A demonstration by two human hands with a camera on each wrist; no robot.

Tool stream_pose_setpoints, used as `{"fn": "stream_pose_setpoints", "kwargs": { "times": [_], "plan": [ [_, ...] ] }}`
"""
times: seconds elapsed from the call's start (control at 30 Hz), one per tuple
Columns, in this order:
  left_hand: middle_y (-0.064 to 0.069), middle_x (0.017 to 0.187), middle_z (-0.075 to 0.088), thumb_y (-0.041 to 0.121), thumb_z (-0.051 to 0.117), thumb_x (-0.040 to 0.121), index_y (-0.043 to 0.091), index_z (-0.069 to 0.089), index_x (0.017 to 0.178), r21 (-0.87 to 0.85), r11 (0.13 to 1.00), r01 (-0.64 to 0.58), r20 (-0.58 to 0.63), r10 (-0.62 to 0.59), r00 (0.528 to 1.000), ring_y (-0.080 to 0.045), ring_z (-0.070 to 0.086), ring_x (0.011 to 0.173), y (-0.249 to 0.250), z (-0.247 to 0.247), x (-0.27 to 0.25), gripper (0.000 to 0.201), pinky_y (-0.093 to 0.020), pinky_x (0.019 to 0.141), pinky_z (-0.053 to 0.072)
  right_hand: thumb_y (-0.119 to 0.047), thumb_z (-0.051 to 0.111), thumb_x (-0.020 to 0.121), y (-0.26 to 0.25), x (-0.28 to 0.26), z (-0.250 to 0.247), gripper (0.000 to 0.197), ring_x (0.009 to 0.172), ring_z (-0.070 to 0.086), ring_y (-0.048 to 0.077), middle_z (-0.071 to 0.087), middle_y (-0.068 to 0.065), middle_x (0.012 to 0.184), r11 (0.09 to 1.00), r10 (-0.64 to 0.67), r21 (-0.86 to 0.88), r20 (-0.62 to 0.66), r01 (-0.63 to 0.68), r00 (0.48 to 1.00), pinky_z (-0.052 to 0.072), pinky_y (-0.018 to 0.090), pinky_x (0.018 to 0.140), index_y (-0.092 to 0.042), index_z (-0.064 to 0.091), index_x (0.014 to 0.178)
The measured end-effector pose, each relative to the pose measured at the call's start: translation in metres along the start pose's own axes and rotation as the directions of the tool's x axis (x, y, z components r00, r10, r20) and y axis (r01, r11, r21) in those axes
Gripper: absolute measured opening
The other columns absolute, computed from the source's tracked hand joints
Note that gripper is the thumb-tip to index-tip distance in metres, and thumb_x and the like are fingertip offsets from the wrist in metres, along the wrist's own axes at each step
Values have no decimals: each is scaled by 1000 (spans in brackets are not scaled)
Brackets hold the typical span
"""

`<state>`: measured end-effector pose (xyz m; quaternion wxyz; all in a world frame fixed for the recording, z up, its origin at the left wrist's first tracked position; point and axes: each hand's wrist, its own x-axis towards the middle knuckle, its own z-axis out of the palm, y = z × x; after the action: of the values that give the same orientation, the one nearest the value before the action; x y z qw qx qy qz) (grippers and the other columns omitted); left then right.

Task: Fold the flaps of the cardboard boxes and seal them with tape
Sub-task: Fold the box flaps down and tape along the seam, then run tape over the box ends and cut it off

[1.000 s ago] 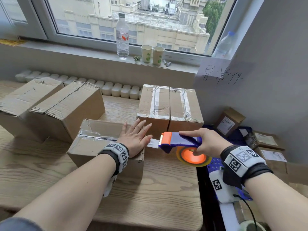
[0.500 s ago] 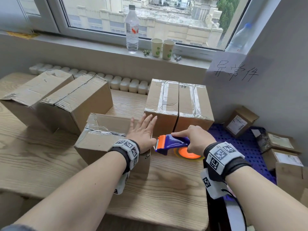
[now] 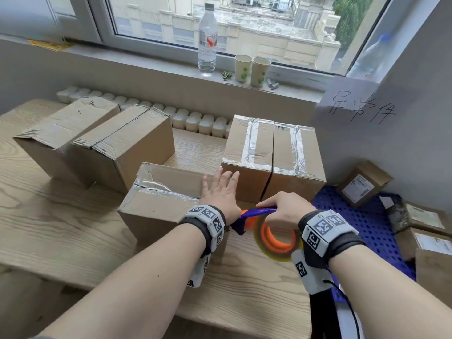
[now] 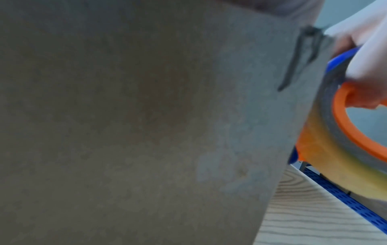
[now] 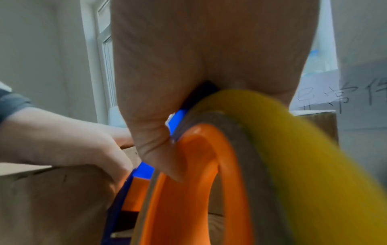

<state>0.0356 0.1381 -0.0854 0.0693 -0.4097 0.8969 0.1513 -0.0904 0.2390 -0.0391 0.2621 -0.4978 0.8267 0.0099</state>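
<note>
Left hand [image 3: 220, 194] was lying flat with straight fingers on the right end of the top of the nearest box [image 3: 159, 206], pinning the flaps down. Right hand [image 3: 285, 209] had its fingers wrapped around the blue-and-orange tape dispenser [image 3: 259, 221], which sat low against the box's right side, just under the left wrist, roll [image 3: 278, 243] hanging over the wooden surface [image 3: 73, 231].

Progress-wise, my read: that front box was mid-seal. It already had clear tape along the left stretch of its top seam, and I'd guess the dispenser was at the side wall to anchor or finish a strip, couldn't say which. Whether the tape was actually stuck to the cardboard there was hidden by the hands.

Behind it, right by the fingertips, the two taped boxes [image 3: 271, 152] stood side by side with shiny strips along their tops and edges, so those looked finished. Further left, two more boxes [image 3: 93, 145] had flaps folded shut but I couldn't spot fresh tape on them, so probably still to do. So roughly halfway, maybe a bit under.
</note>
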Motion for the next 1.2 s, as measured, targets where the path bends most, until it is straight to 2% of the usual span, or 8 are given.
{"fn": "stream_pose_setpoints", "kwargs": {
  "times": [0.3,0.43,0.57,0.63,0.73,0.8,0.93,1.2],
  "plan": [
    [-5,157,2,23,58,78,23,-6,151,41,997,65,-31,-64,997,-26,-17,145,14,7,5,97,-53,113,-16,-29,53,64,2,-27,1,54,102,61,18,67,-12,111,975,63,-214,11,-59,998,51,27,82,-44,63,115],
    [0,158,5,38,56,82,21,-2,152,-231,973,-4,-76,-15,997,-18,-13,146,3,2,4,93,-45,112,-18,-29,60,73,13,-42,-5,59,111,57,22,62,0,122,982,187,22,-177,-186,966,48,33,94,-27,51,131],
    [1,151,29,42,60,83,24,30,145,-433,898,-79,-194,-7,981,-15,21,141,-28,-20,1,71,-44,119,4,-32,59,75,1,-45,-10,36,88,62,21,67,0,93,955,264,208,-264,-212,928,51,32,82,-25,58,110],
    [3,150,31,53,61,79,28,33,143,-344,936,-72,-209,-1,978,-16,24,140,-58,-34,0,75,-52,117,9,-33,58,75,-10,-46,-10,30,84,62,20,66,-1,89,948,270,244,-281,-204,921,52,33,79,-26,58,104],
    [1,154,23,75,62,64,31,25,146,-95,989,112,-62,-118,991,-22,11,145,-116,-51,-5,100,-61,112,4,-34,59,74,-28,-47,-10,29,81,62,18,65,-3,87,941,275,275,-280,-197,920,54,34,77,-28,58,102],
    [-4,150,26,79,64,57,29,27,146,-54,976,210,13,-210,978,-26,14,143,-148,-56,-11,109,-62,110,12,-35,60,74,-40,-48,-9,28,79,62,17,65,-3,87,939,270,288,-271,-189,924,55,34,75,-28,58,102],
    [-11,132,42,78,65,58,20,41,136,-8,968,250,11,-250,968,-30,34,127,-179,-60,-21,100,-42,107,35,-34,61,75,-62,-46,-4,29,85,61,18,65,-2,92,940,268,286,-273,-188,924,53,35,80,-27,58,103],
    [-5,122,57,77,60,65,19,60,113,-7,929,370,45,-370,928,-26,48,118,-216,-71,-35,75,-39,95,42,-30,63,75,-99,-43,0,21,81,60,17,64,0,87,919,265,358,-245,-166,933,51,31,69,-21,60,94]
  ]
}}
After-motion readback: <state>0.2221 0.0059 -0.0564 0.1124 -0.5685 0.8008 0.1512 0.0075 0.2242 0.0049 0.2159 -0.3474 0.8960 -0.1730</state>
